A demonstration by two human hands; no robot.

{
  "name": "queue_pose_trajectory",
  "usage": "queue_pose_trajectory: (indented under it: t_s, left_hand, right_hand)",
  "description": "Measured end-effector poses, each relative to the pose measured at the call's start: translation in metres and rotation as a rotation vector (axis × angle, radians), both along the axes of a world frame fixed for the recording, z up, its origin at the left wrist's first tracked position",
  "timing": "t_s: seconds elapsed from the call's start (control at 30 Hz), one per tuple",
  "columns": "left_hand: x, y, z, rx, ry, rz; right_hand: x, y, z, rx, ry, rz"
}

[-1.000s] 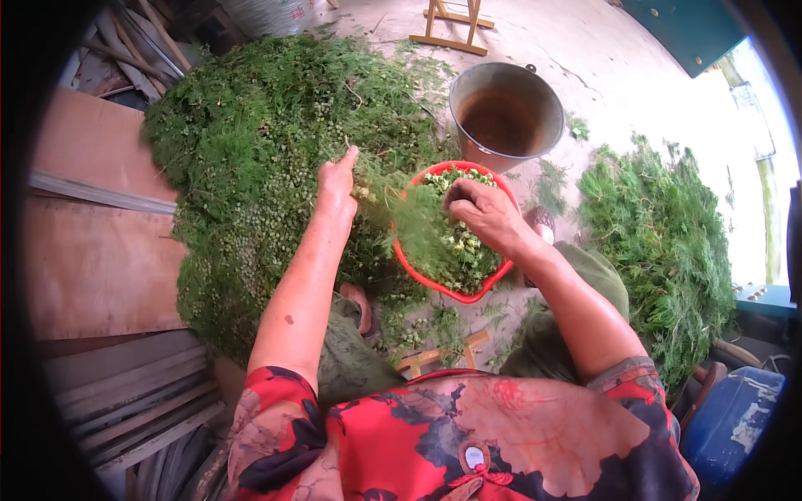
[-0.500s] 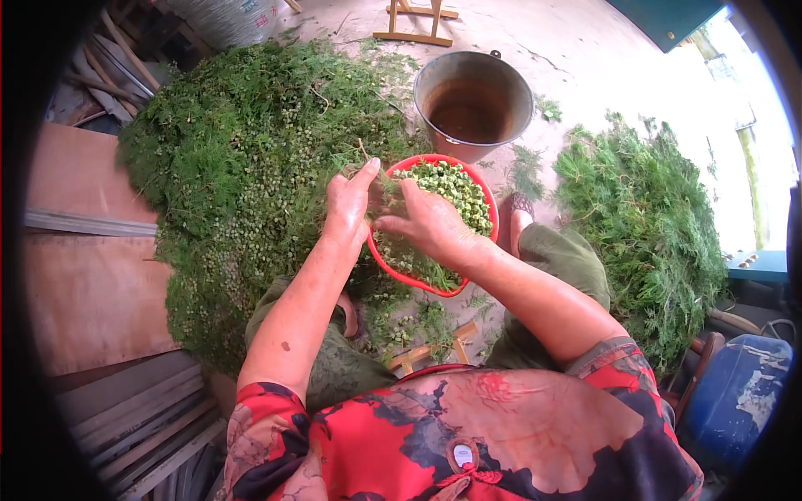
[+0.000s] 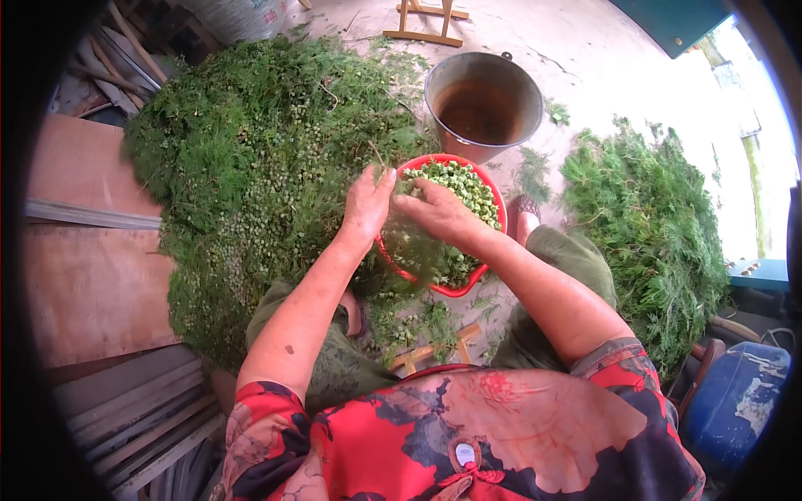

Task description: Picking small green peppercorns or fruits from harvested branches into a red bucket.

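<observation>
Above the left side of a red plastic basin (image 3: 504,213), my left hand (image 3: 366,207) pinches a leafy evergreen sprig (image 3: 411,250) by its stem, which pokes up past the thumb. The foliage hangs into the basin and is smeared by motion. Close beside it, my right hand (image 3: 444,215) has its fingers closed on the same sprig; the fingertips are partly hidden. Small pale green cones (image 3: 472,190) fill much of the basin, which sits between my legs.
A large heap of cut evergreen with cones (image 3: 259,167) spreads to the left. Behind the basin stands a metal bucket (image 3: 484,108), rusty inside. More leafy branches (image 3: 647,209) lie at right, near a blue container (image 3: 739,401). Boards (image 3: 100,284) lean at left.
The sprig's foliage has swung lower over the basin. My right hand has shifted a little against it; my left keeps hold of the stem. The view has shifted slightly.
</observation>
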State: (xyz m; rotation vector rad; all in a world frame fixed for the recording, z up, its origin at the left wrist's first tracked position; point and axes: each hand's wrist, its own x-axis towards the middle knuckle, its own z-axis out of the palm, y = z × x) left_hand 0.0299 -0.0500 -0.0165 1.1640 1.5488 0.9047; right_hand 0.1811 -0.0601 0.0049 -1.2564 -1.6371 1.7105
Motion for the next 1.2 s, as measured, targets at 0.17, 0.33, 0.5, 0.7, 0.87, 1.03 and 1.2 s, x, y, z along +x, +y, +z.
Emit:
queue_pose_trajectory:
  t_s: [0.17, 0.33, 0.5, 0.7, 0.87, 1.03, 1.2]
  left_hand:
    - [0.017, -0.004, 0.010, 0.206, 0.223, 0.126]
    - [0.002, 0.010, -0.014, 0.050, 0.183, 0.026]
    - [-0.044, 0.042, 0.005, -0.067, -0.047, 0.407]
    - [-0.025, 0.005, 0.041, -0.184, -0.487, 0.013]
    - [0.018, -0.030, 0.041, -0.352, -0.673, -0.403]
    - [0.021, -0.034, 0.064, -0.444, -0.600, -0.322]
    - [-0.007, -0.034, 0.057, -0.403, -0.467, -0.443]
  right_hand:
    - [-0.012, -0.007, -0.009, 0.294, -0.050, -0.285]
    - [-0.020, -0.011, 0.005, 0.321, -0.281, -0.230]
    - [-0.006, -0.009, 0.013, -0.017, -0.099, -0.224]
    - [0.034, 0.024, -0.008, -0.782, 0.779, -0.535]
    - [0.005, 0.020, 0.021, -0.662, 0.726, -0.859]
    - [0.024, 0.028, 0.005, -0.643, 0.778, -0.771]
    - [0.064, 0.059, 0.004, -0.534, 0.869, -0.794]
